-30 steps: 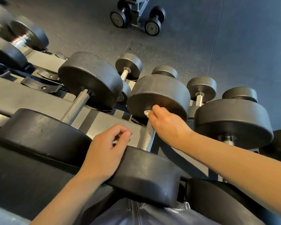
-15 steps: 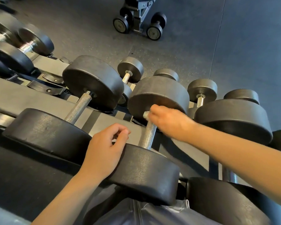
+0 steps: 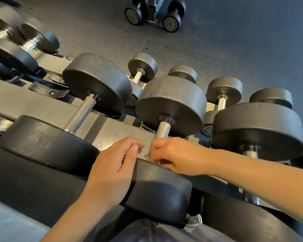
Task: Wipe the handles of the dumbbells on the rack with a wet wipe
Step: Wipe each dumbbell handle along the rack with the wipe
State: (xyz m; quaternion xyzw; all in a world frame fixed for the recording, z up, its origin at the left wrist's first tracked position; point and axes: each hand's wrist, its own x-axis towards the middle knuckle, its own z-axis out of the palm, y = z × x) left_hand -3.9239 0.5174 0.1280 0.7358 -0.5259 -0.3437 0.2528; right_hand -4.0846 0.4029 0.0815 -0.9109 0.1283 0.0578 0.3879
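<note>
Black dumbbells lie side by side on the rack [image 3: 33, 100]. The middle dumbbell has a knurled steel handle [image 3: 163, 129] between a far head [image 3: 171, 102] and a near head [image 3: 157, 189]. My right hand [image 3: 178, 155] is wrapped round the near end of that handle, close to the near head. Only a pale scrap of the wet wipe [image 3: 147, 155] shows under its fingers. My left hand [image 3: 110, 172] rests on the near head's left edge, fingers loosely curled and holding nothing.
A dumbbell with a bare handle [image 3: 80, 114] lies to the left, and another large dumbbell [image 3: 257, 130] to the right. Smaller dumbbells [image 3: 142, 67] sit on a lower tier beyond. A stand with dumbbells [image 3: 152, 13] is on the dark floor farther off.
My right hand slid along the middle handle from the far head down to the near end. My left hand stayed on the near head.
</note>
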